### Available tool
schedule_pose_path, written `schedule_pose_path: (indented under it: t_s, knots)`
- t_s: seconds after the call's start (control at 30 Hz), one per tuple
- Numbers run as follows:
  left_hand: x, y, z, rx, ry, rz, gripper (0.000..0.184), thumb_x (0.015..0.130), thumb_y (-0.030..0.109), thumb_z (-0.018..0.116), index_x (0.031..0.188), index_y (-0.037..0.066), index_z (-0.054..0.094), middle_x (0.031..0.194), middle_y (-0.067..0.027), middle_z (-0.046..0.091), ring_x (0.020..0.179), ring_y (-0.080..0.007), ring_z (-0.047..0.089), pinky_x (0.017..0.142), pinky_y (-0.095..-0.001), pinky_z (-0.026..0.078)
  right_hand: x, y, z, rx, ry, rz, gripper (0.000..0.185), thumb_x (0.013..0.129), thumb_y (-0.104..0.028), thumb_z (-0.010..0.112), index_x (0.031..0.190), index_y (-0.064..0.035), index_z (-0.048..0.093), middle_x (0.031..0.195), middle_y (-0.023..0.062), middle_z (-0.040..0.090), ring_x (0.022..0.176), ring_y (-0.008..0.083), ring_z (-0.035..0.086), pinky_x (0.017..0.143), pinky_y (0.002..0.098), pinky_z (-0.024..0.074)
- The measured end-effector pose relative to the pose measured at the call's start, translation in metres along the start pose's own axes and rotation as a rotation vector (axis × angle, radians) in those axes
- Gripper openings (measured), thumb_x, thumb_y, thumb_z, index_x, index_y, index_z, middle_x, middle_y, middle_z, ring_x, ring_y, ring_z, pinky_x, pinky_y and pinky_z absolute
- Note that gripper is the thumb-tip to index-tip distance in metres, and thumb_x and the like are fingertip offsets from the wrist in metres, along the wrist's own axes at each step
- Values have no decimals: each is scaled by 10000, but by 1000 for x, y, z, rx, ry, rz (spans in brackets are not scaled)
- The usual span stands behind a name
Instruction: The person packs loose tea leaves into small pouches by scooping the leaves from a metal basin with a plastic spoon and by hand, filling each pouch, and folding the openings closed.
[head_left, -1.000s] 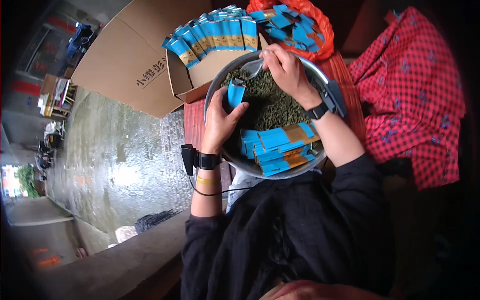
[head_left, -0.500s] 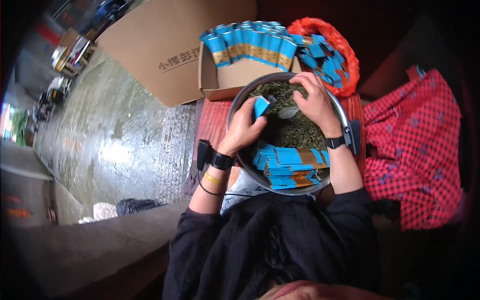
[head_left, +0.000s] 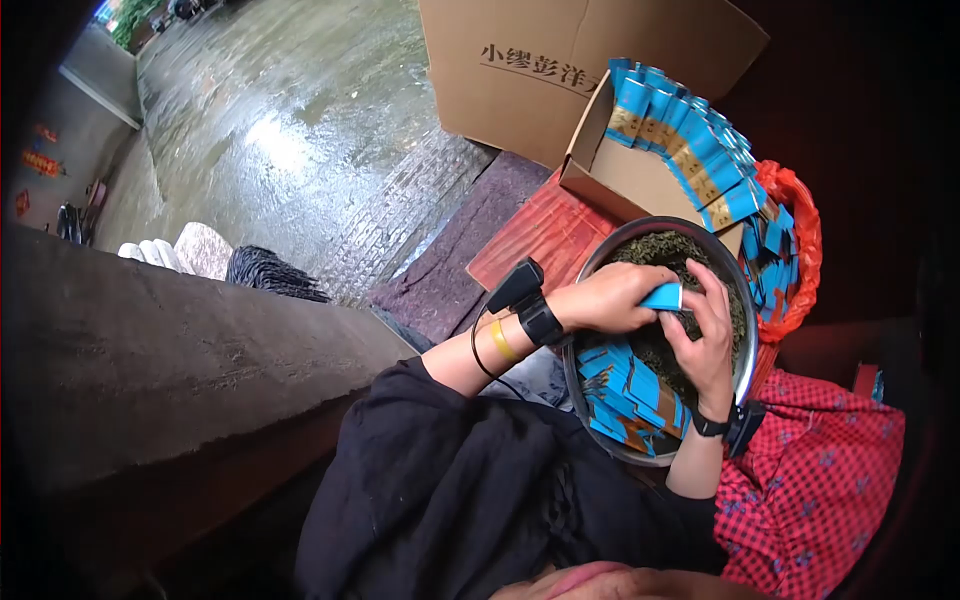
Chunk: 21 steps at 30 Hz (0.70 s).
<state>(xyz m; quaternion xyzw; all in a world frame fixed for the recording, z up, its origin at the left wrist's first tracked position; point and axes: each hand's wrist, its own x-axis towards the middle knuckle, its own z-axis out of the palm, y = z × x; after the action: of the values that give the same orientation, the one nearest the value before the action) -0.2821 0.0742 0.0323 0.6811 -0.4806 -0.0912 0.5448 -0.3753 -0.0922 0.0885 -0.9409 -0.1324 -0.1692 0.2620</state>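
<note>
My left hand [head_left: 622, 298] grips a small blue packet [head_left: 661, 297] over a metal basin [head_left: 573, 378]. One pale end of the packet faces my right hand [head_left: 706, 335]. That hand's thumb and fingers are apart and curved around this end; whether they touch it I cannot tell. Dark green dried leaves [head_left: 655, 247] lie in the basin under both hands. At the basin's near side rests a heap of flat blue-and-gold packets [head_left: 632, 392].
Behind the basin, a cardboard box [head_left: 632, 180] holds a row of upright blue-and-gold packets [head_left: 690, 150]. Beside it, a red plastic bag [head_left: 806, 245] contains more blue packets. A red checked cloth [head_left: 820, 480] hangs at right; a concrete ledge [head_left: 200, 370] runs along the left.
The view has turned, shifting the basin right and lower. My left hand has brought the blue packet close to my right hand, which was apart from it before.
</note>
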Motion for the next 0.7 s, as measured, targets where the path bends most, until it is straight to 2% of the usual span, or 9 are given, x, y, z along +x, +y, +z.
schedule_pose_path:
  t_s: [0.1,0.2,0.3,0.43,0.5,0.53,0.57,0.67,0.7]
  knots:
    - [-3,3,2,21,-19,31,429,742,109,652,1151,13,563,968,-199,650,920,-394,626,776,-451,502,2,-1,-4,4,-140,54,214,733,-78,716,925,-5,656,1344,182,507,1231,365,482,1015,440,400]
    - [-3,5,6,50,-21,58,365,760,107,634,1108,18,565,887,-188,645,855,-386,631,735,-462,494,0,9,-3,205,-289,153,239,750,-89,706,952,26,651,1387,197,471,1268,377,450,1050,441,359]
    - [-4,6,9,124,-30,84,321,773,103,624,1072,10,556,841,-186,630,769,-388,616,698,-459,473,1,20,-2,280,-430,133,251,832,-197,675,966,15,664,1427,208,423,1327,401,376,1092,467,302]
    - [-6,5,11,206,-104,78,288,775,105,626,1036,10,549,825,-180,622,748,-391,602,688,-462,463,5,28,-5,329,-494,134,301,868,-259,648,974,22,664,1437,213,407,1346,405,349,1102,468,288]
    - [-5,11,7,174,-76,60,279,773,102,628,1022,10,541,832,-185,620,759,-395,597,701,-459,465,2,33,-5,360,-557,113,424,915,-381,592,1098,-3,647,1448,195,404,1370,400,316,1121,464,247]
    - [-4,12,8,151,-74,14,310,784,121,643,1057,17,541,863,-184,626,801,-393,605,718,-458,468,3,30,-4,372,-487,90,315,900,-253,614,1004,41,650,1410,212,436,1332,394,373,1097,450,297]
    - [-3,14,8,155,-84,20,310,784,121,643,1057,17,541,863,-184,626,801,-393,605,718,-458,468,3,28,-3,373,-475,92,315,900,-253,614,1004,41,650,1410,212,436,1332,394,373,1097,450,297]
    - [2,17,5,71,92,73,359,816,179,667,1118,35,538,928,-164,641,881,-382,618,756,-470,471,-1,20,-7,515,-177,332,324,932,-270,583,1019,36,646,1340,175,514,1258,307,474,1054,394,349]
    - [3,18,4,125,108,46,299,833,177,652,1080,38,555,878,-169,636,833,-376,619,715,-473,472,-2,18,-13,496,-91,302,338,940,-282,582,1039,35,646,1313,163,539,1205,282,511,1020,381,372]
